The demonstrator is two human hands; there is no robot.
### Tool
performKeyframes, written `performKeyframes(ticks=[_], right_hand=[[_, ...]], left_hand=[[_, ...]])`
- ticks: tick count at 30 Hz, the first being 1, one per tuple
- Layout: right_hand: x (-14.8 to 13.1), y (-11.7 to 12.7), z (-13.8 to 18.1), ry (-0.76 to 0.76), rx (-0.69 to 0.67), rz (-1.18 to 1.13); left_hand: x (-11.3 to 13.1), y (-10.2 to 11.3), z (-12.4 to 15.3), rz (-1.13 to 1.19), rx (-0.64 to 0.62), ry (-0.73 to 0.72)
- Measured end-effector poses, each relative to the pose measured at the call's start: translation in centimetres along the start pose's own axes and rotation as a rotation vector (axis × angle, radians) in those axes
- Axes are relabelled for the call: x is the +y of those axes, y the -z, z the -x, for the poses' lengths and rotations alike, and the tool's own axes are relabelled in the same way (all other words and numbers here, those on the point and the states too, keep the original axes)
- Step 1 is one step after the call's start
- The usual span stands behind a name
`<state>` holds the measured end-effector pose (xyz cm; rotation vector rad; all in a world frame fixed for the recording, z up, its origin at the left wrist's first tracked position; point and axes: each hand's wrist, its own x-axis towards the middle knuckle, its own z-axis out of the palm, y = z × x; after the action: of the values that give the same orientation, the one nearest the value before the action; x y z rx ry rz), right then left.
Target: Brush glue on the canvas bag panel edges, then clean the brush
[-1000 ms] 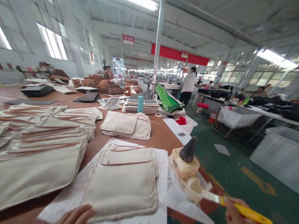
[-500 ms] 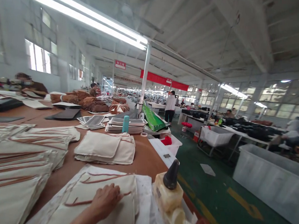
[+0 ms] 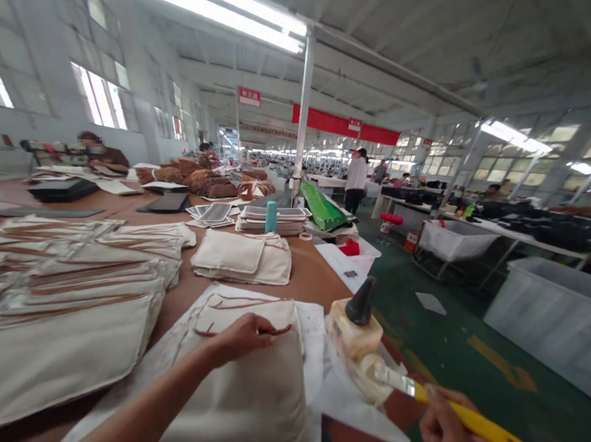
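Note:
My left hand (image 3: 249, 338) is closed, thumb and fingers pinching a thin brown strip (image 3: 283, 329) on top of a stack of cream fabric panels (image 3: 245, 391). The strip's other end shows left of the hand. Another brown strip (image 3: 243, 304) crosses the panel near its far edge. My right hand (image 3: 450, 424) grips a yellow-handled paintbrush (image 3: 487, 429) at the lower right. The brush's pale bristle end is at the opening of a stained, cream-coloured plastic container (image 3: 353, 331) with a black cone-shaped top (image 3: 360, 302); how far in it goes I cannot tell.
Overlapping cream panels with brown strips (image 3: 85, 301) cover the left of the brown table (image 3: 317, 276). A smaller cream stack (image 3: 238, 256), a turquoise bottle (image 3: 271, 217) and a tape roll (image 3: 305, 236) stand beyond. White paper (image 3: 312, 355) lies underneath. Large white bins (image 3: 560, 317) and people are farther off.
The view has shifted, bringing the right hand and yellow brush handle more fully into sight. My left hand stays at the same strip, its fingers now more plainly pinching it.

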<state>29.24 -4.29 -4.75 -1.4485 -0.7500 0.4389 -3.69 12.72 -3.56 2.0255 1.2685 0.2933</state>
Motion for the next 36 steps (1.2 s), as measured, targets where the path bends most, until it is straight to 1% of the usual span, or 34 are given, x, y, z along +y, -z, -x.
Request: performKeyframes(ticks=[3, 6, 9, 12, 16, 19, 22, 25, 27, 31, 34, 36], right_hand=[[-1.2, -1.7, 1.5, -0.057, -0.101, -0.276], [-3.0, -3.7, 3.4, -0.020, -0.199, -0.412], [-4.4, -5.2, 5.3, 0.049, -0.250, -0.411], [-4.8, -6.2, 6.8, 0.109, -0.324, -0.377], [-4.7, -7.0, 7.9, 0.087, -0.335, -0.269], [-5.0, -7.1, 7.8, 0.103, -0.302, -0.180], [-5.5, -6.6, 7.7, 0.166, -0.238, -0.174], [-5.7, -6.3, 8.2, 0.187, -0.281, -0.184], [-5.6, -6.5, 8.5, 0.193, -0.308, -0.149], [-5.3, -6.4, 7.8, 0.218, -0.252, -0.093], [-5.4, -5.2, 6.5, 0.195, -0.263, -0.197], [-5.9, -4.5, 6.0, 0.120, -0.289, -0.327]], left_hand=[[1.8, 0.1, 2.7, 0.079, -0.045, -0.050], [3.5, 0.1, 5.1, 0.167, -0.061, -0.099], [4.7, 0.1, 6.9, 0.213, -0.061, -0.118], [5.5, 0.1, 8.0, 0.224, -0.075, -0.138], [6.0, 0.1, 8.8, 0.266, -0.095, -0.141], [6.2, -0.2, 9.1, 0.325, -0.105, -0.130], [6.3, -0.5, 9.2, 0.352, -0.105, -0.133], [6.4, -0.7, 9.3, 0.364, -0.108, -0.146], [6.6, -0.8, 9.4, 0.364, -0.107, -0.147], [7.0, -0.8, 10.2, 0.323, -0.098, -0.155], [7.5, -1.0, 11.4, 0.202, -0.028, -0.232], [7.7, -1.3, 12.3, 0.065, 0.046, -0.360]])
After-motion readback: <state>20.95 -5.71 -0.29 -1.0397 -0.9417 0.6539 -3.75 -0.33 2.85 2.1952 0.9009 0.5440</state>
